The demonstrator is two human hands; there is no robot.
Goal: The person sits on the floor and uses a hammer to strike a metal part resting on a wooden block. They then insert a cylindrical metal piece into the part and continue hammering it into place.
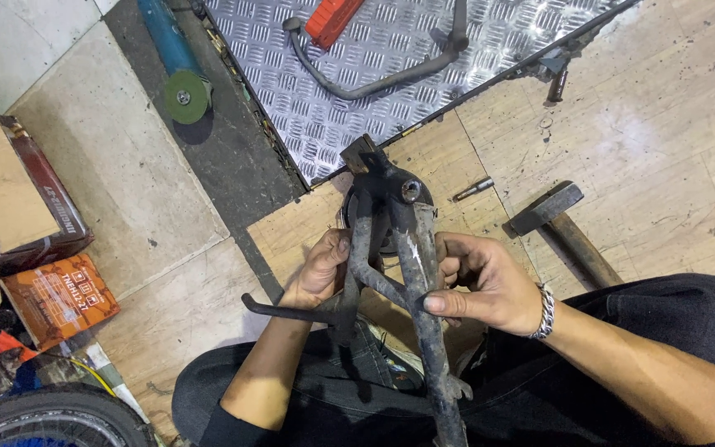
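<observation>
Rusty forked steel stand [407, 248] sits gripped by left hand [320, 273] and right hand [482, 285] fingers.

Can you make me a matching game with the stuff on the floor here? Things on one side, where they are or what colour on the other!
Things:
1. hammer
2. angle grinder
3. orange box
4. dark metal frame part

Places:
A. on the grey strip at the top left, with a green disc
B. held in both hands, left hand and right hand
C. on the wooden board at the right of the hands
D. on the pale tiles at the far left

Pairs: 1-C, 2-A, 3-D, 4-B
</observation>
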